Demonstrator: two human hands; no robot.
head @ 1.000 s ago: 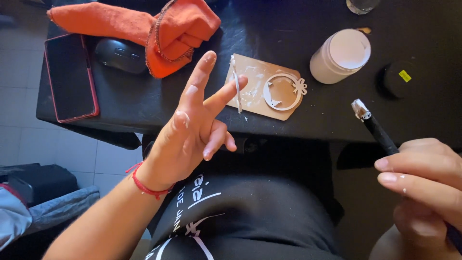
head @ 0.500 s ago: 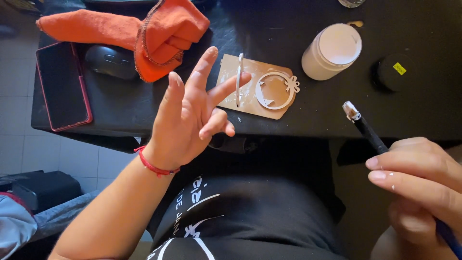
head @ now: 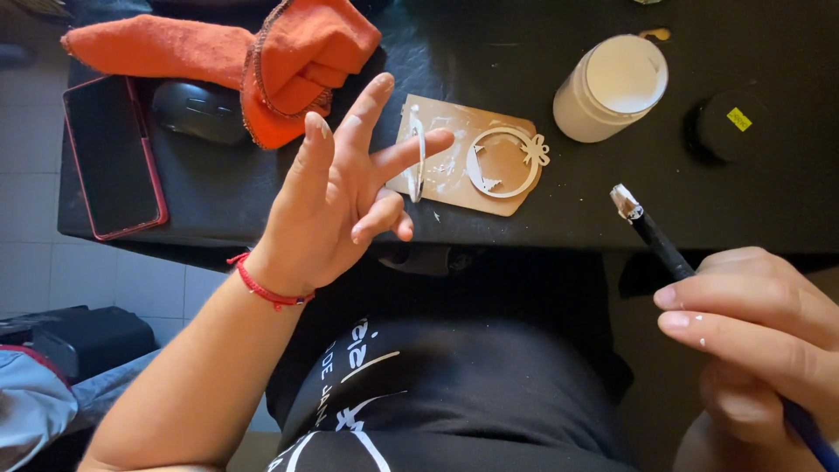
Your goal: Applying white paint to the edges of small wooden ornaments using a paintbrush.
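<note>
The right hand (head: 756, 336) is closed around a thin black brush (head: 664, 249), and its metal tip points up toward the table (head: 218, 188). The left hand (head: 336, 205) is empty, its fingers spread apart above the table edge. Just past those fingers a brown card (head: 446, 162) lies on the table. A white ring (head: 505, 162) lies on the card. A white jar (head: 612, 87) stands right of the card, an orange cloth (head: 288, 61) and a phone (head: 114, 157) left of it.
</note>
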